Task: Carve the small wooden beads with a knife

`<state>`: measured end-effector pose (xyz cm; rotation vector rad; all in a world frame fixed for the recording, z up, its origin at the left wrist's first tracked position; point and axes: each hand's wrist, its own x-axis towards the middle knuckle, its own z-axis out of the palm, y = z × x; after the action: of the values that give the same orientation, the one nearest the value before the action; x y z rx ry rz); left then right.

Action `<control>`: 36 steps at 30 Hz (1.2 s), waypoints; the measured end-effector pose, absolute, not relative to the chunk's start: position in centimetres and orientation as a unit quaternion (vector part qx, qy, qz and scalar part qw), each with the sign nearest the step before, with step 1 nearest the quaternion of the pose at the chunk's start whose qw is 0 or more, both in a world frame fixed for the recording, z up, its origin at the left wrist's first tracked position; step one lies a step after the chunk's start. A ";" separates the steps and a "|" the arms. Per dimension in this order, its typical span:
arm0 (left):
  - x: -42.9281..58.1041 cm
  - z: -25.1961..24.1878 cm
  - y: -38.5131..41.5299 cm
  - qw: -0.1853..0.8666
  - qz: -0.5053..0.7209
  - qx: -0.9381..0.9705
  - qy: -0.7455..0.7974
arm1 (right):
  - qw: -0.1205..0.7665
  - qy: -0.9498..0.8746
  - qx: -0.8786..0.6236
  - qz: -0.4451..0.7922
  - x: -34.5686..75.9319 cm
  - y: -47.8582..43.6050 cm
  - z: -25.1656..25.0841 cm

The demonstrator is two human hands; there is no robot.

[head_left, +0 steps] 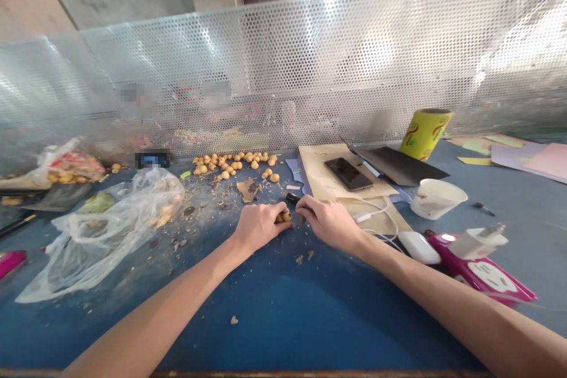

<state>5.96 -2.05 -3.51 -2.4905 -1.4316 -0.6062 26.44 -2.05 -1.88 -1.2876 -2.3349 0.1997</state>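
Note:
My left hand is closed round a small tan gourd with a dark spot or hole on its end, held just above the blue tabletop. Close beside it, the fingers of my right hand pinch a short black pen-like tool. Its dark end sticks out toward the upper left; the rest is hidden by my fingers. Beyond my hands, several more small tan gourds lie in a loose row. A torn brown scrap rests between them and my left hand.
Crumbs and a crumpled clear plastic bag lie at left. To the right are a phone on brown paper, a paper cup, a yellow roll, a white case and a magenta box. A perforated metal panel stands behind.

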 end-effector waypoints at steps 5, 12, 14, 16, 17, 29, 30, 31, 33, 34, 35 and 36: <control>6.0 -3.5 -2.1 0.096 -0.206 -0.846 -0.482 | 0.224 -0.855 -0.461 0.075 26.3 -2.0 -2.1; 6.0 -3.4 -2.1 0.101 -0.202 -0.846 -0.483 | 0.234 -0.844 -0.475 0.083 26.3 -2.0 -1.9; 6.1 -3.4 -2.1 0.100 -0.202 -0.847 -0.482 | 0.232 -0.850 -0.467 0.069 26.2 -2.0 -2.1; 6.1 -3.4 -2.1 0.099 -0.202 -0.847 -0.482 | 0.241 -0.858 -0.450 0.051 26.2 -1.9 -2.2; 6.0 -3.4 -2.1 0.099 -0.203 -0.846 -0.483 | 0.249 -0.861 -0.441 0.045 26.3 -1.8 -2.2; 6.0 -3.4 -2.2 0.092 -0.214 -0.848 -0.476 | 0.263 -0.868 -0.420 0.042 25.9 -1.9 -2.4; 6.0 -3.4 -2.1 0.092 -0.214 -0.848 -0.476 | 0.269 -0.867 -0.418 0.041 26.0 -1.9 -2.3; 6.0 -3.5 -2.1 0.092 -0.214 -0.848 -0.477 | 0.274 -0.865 -0.419 0.041 26.0 -1.9 -2.2; 6.0 -3.5 -2.1 0.093 -0.210 -0.847 -0.479 | 0.279 -0.860 -0.425 0.043 26.1 -1.9 -2.1; 6.0 -3.5 -2.1 0.094 -0.208 -0.847 -0.480 | 0.276 -0.859 -0.428 0.045 26.0 -1.9 -2.2; 6.0 -3.5 -2.1 0.094 -0.206 -0.847 -0.480 | 0.270 -0.860 -0.430 0.048 26.0 -1.9 -2.3; 6.0 -3.5 -2.1 0.094 -0.205 -0.848 -0.480 | 0.263 -0.862 -0.430 0.050 25.9 -1.9 -2.4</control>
<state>6.05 -2.13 -3.46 -2.5147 -1.4251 -0.6074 25.92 -1.94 -2.37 -1.1623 -2.3325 0.1358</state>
